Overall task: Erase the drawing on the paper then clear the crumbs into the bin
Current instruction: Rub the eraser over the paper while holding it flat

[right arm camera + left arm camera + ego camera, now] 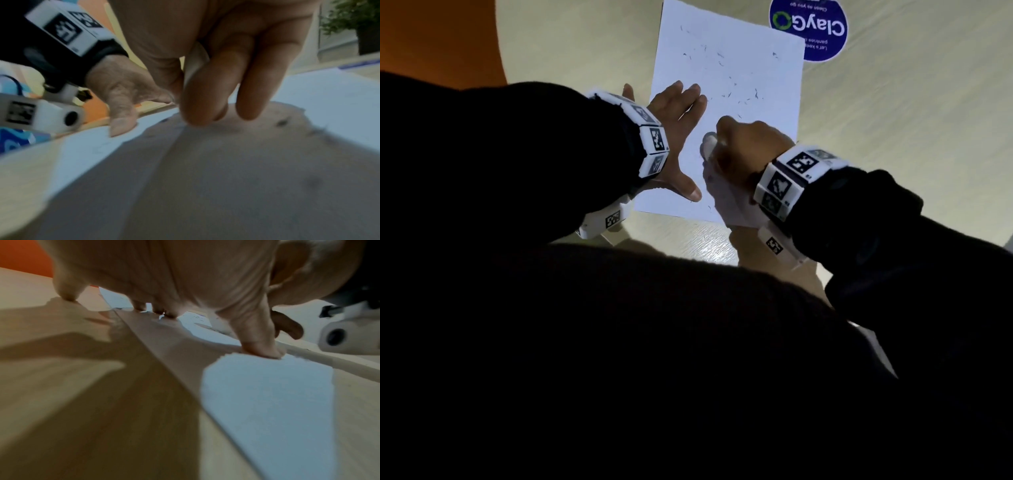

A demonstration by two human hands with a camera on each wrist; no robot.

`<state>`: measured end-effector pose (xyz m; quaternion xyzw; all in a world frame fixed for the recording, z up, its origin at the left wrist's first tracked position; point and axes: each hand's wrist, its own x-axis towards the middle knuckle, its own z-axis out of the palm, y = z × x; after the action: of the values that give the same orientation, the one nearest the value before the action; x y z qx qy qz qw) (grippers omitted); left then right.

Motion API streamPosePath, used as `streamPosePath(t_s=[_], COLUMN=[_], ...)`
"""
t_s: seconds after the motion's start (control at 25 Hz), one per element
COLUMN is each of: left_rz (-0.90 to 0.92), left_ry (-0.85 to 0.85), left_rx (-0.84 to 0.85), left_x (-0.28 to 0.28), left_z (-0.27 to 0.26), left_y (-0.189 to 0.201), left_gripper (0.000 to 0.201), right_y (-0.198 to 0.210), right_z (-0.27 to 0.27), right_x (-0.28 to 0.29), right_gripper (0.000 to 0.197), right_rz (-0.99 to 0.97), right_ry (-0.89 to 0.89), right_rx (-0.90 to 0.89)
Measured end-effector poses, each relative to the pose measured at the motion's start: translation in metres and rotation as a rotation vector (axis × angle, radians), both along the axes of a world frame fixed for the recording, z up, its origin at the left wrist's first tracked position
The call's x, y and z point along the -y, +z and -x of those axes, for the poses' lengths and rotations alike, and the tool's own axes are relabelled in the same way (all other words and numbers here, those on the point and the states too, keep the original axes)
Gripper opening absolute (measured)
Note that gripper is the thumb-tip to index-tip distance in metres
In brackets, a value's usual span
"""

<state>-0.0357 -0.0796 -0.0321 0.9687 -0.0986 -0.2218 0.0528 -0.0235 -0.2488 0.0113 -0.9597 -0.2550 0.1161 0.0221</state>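
A white sheet of paper (726,113) lies on the pale wooden table (893,130). Dark eraser crumbs (743,97) are scattered over its upper and middle part. My left hand (678,137) lies flat with spread fingers on the sheet's left edge, thumb tip (265,350) pressing the paper (267,394). My right hand (746,140) pinches a white eraser (709,145) and holds it down on the lower middle of the sheet. In the right wrist view the eraser (195,61) shows between thumb and fingers above the paper (329,97), crumbs (281,122) beside them.
A round blue sticker (811,27) with white lettering is stuck to the table beyond the paper's top right corner. An orange surface (438,37) shows past the table's left edge. My dark sleeves and body fill the lower part of the head view. No bin is in view.
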Motion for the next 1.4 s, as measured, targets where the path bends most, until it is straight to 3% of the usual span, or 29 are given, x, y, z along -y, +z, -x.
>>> streamPosePath(t_s=[0.2, 0.4, 0.52, 0.6, 0.76, 0.84, 1.0, 1.08, 1.16, 1.32, 1.4], left_rz=[-0.003, 0.033, 0.042, 0.038, 0.008, 0.018, 0.023, 0.011, 0.009, 0.028, 0.011], left_ry=[0.013, 0.011, 0.005, 0.001, 0.016, 0.012, 0.007, 0.012, -0.003, 0.0, 0.002], left_rx=[-0.002, 0.03, 0.045, 0.049, 0.01, 0.015, 0.027, 0.018, 0.029, 0.021, 0.005], left_x=[0.0, -0.002, -0.002, -0.001, 0.0, 0.0, -0.001, -0.001, -0.001, -0.002, -0.001], left_z=[-0.001, 0.001, 0.003, 0.003, 0.001, 0.001, 0.001, 0.002, 0.002, 0.002, 0.001], left_y=[-0.001, -0.005, -0.005, -0.005, -0.002, -0.001, -0.004, -0.002, -0.002, -0.002, -0.002], left_gripper=[0.138, 0.14, 0.14, 0.142, 0.14, 0.139, 0.139, 0.139, 0.139, 0.139, 0.137], right_y=[0.01, 0.001, 0.007, 0.006, 0.0, 0.007, 0.005, -0.001, 0.002, 0.011, 0.009], right_z=[-0.058, 0.011, -0.039, -0.059, -0.011, -0.023, -0.043, -0.016, 0.0, -0.057, -0.044], right_x=[-0.009, -0.013, -0.018, -0.021, -0.019, -0.02, -0.023, -0.021, -0.015, -0.021, -0.021], right_gripper=[0.027, 0.018, 0.027, 0.019, 0.016, 0.014, 0.027, 0.021, 0.026, 0.031, 0.026], right_rz=[-0.014, -0.02, 0.025, -0.004, 0.016, 0.044, -0.028, 0.041, 0.171, 0.045, -0.002], right_ry=[-0.126, -0.108, -0.134, -0.188, -0.099, -0.086, -0.173, -0.086, 0.045, -0.139, -0.134], right_rx=[-0.159, 0.11, -0.174, -0.153, -0.119, -0.176, -0.129, -0.04, -0.213, -0.215, -0.112])
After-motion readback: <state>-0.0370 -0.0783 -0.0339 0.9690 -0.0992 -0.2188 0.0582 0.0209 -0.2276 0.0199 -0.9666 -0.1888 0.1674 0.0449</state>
